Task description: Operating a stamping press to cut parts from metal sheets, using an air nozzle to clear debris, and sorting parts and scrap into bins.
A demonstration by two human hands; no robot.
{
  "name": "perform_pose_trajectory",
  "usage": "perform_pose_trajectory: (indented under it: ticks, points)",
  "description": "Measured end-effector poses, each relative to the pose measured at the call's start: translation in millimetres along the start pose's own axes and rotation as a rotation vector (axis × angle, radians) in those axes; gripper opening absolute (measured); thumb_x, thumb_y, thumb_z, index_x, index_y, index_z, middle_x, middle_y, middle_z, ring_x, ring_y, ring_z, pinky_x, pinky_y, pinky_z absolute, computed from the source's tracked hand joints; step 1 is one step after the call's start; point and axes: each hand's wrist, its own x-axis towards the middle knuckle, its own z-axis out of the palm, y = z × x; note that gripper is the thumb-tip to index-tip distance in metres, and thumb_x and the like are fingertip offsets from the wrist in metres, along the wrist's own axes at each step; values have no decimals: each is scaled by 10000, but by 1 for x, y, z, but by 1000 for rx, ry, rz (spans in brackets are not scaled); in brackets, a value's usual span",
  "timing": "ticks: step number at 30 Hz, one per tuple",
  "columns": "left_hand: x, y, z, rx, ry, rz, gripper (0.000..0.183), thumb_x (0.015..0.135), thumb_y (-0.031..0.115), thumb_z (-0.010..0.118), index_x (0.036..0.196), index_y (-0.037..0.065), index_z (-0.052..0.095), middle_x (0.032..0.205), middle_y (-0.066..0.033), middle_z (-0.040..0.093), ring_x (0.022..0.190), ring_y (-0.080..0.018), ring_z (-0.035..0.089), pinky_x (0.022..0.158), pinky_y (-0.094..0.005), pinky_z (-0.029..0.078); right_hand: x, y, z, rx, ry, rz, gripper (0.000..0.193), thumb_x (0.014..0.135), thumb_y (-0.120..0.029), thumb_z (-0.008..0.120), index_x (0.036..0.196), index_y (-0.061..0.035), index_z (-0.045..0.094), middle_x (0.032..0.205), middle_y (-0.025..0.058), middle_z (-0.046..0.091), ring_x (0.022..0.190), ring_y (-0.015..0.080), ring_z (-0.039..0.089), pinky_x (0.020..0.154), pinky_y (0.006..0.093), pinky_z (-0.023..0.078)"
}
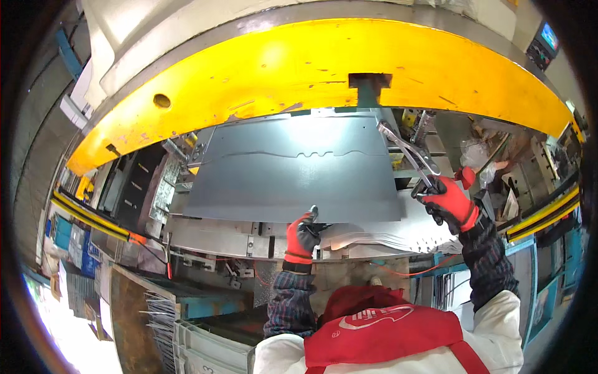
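A large dark grey metal sheet (293, 181) lies under the yellow press beam, with a wavy line running across its far part. My left hand (302, 238), in a red and black glove, pinches the sheet's near edge, thumb on top; the fingers below are partly hidden. My right hand (447, 202), gloved the same way, is closed around the handles of long metal tongs (411, 153). The tongs reach far and left, and their tip meets the sheet's far right corner. Whether the jaws grip the sheet is too small to tell.
The thick yellow press beam (280, 68) arches over the sheet's far side. Curved metal pieces (386, 237) lie just in front of the sheet. Yellow and black bars (90, 215) flank the press. A stack of thin sheets (163, 321) stands at the lower left, beside a grey crate (202, 349).
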Motion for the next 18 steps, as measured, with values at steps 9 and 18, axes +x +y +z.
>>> perform_pose_trajectory:
  ticks: [9, 18]
  points:
    - [0, 55, 9, -665, 81, -83, 158, 769, 4, 475, 926, -12, 483, 1022, -163, 527, 838, -266, 584, 710, -367, 521, 4, 12, -17, 221, 31, -40, 170, 752, -51, 501, 913, -1, 520, 569, 39, 480, 398, 104, 451, 305, 239, 372]
    - [1, 104, -24, -717, 88, -323, 275, 778, 167, 461, 959, -22, 544, 1010, -177, 559, 868, -342, 572, 678, -540, 499, 69, 94, 10, 593, 370, -95, 113, 771, -93, 550, 873, -61, 514, 616, 60, 539, 417, 130, 463, 369, 262, 392]
